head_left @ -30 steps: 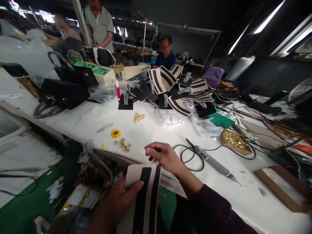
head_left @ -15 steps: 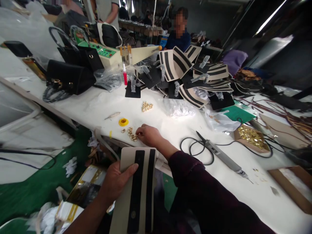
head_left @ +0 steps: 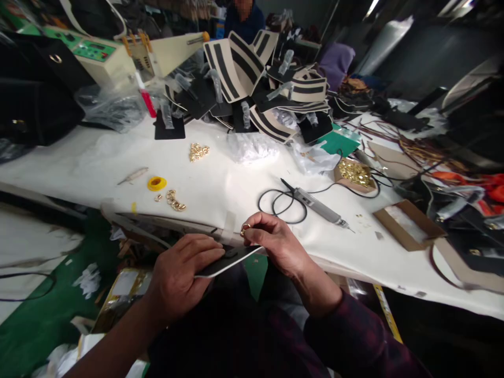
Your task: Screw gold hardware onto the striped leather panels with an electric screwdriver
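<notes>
My left hand (head_left: 183, 270) grips a flat panel (head_left: 232, 260), now seen nearly edge-on with its black side up and a pale edge. Close to the panel's right end, my right hand (head_left: 271, 239) pinches a small gold ring (head_left: 244, 229) between thumb and fingers. Several gold rings (head_left: 175, 201) lie near the table's front edge, beside a yellow spool (head_left: 156, 183). Farther back is a small heap of gold hardware (head_left: 199, 151). A grey pen-like tool (head_left: 321, 206) with a coiled black cable rests to the right.
Striped beige and black panels (head_left: 236, 68) are piled at the back of the white table (head_left: 220, 194). A red bottle (head_left: 146, 97) and a machine (head_left: 92, 52) stand at the left. Boxes with gold pieces (head_left: 354, 176) and white material (head_left: 409, 226) sit right. A person is behind the pile.
My right hand has left the rings on the table and come to the panel with a gold ring. The panel has turned from striped face to nearly edge-on. The view has shifted right.
</notes>
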Demonstrator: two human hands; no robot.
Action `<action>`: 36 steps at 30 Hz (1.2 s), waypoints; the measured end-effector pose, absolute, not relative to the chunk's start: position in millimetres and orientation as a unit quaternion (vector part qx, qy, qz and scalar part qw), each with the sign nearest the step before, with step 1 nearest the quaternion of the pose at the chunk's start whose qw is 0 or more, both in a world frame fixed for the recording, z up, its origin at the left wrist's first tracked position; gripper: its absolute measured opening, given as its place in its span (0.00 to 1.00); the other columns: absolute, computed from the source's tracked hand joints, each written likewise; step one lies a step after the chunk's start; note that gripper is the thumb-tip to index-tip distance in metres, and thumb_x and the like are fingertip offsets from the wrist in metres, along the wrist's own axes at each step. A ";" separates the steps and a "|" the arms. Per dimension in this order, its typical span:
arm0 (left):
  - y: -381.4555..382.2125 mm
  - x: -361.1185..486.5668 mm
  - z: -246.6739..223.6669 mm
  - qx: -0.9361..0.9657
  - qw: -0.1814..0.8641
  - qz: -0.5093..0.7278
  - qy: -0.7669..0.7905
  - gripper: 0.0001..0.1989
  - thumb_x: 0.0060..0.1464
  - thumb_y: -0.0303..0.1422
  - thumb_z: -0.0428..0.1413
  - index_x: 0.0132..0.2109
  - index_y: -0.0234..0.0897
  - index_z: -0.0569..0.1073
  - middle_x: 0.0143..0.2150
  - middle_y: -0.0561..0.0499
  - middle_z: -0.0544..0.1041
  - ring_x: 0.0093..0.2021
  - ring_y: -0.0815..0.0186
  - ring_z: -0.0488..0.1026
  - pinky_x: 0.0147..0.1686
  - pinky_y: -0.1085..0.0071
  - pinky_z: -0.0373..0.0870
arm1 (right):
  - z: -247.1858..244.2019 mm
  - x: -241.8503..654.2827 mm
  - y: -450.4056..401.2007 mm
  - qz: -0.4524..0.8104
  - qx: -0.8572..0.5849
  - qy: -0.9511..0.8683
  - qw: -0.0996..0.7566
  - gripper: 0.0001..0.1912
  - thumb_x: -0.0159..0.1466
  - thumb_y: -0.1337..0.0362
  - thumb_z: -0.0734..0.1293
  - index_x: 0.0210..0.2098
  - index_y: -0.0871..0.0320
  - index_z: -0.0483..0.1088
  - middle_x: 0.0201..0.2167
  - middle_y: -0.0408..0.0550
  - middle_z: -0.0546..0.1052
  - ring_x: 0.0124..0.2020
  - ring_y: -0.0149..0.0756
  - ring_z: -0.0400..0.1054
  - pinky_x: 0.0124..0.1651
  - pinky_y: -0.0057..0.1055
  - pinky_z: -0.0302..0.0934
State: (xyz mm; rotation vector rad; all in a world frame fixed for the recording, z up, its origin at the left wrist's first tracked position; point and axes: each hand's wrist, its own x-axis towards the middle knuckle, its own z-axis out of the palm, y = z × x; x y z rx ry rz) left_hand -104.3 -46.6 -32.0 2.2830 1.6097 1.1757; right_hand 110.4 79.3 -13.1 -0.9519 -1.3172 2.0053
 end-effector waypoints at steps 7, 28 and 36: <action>-42.6 -75.1 -17.4 0.852 -0.029 0.317 0.416 0.21 0.61 0.23 0.53 0.59 0.40 0.78 0.56 0.46 0.83 0.61 0.55 0.76 0.61 0.56 0.74 | 8.4 168.0 42.7 0.726 -0.354 -0.514 0.289 0.14 0.59 0.53 0.79 0.37 0.56 0.80 0.35 0.44 0.79 0.35 0.34 0.71 0.43 0.33 0.66; -36.3 -12.6 6.8 0.894 -0.071 0.278 0.344 0.16 0.61 0.24 0.55 0.53 0.35 0.79 0.48 0.44 0.86 0.51 0.53 0.81 0.53 0.53 0.74 | 6.2 236.0 29.3 0.726 -0.335 -0.545 0.253 0.17 0.59 0.52 0.80 0.37 0.59 0.81 0.41 0.48 0.81 0.41 0.37 0.73 0.48 0.34 0.66; -34.0 -12.4 7.9 0.898 -0.069 0.266 0.342 0.15 0.60 0.23 0.55 0.53 0.34 0.79 0.49 0.44 0.85 0.51 0.52 0.79 0.53 0.52 0.73 | 10.2 239.5 32.5 0.633 -0.279 -0.655 0.304 0.07 0.65 0.61 0.76 0.38 0.59 0.82 0.38 0.48 0.80 0.39 0.35 0.74 0.47 0.32 0.67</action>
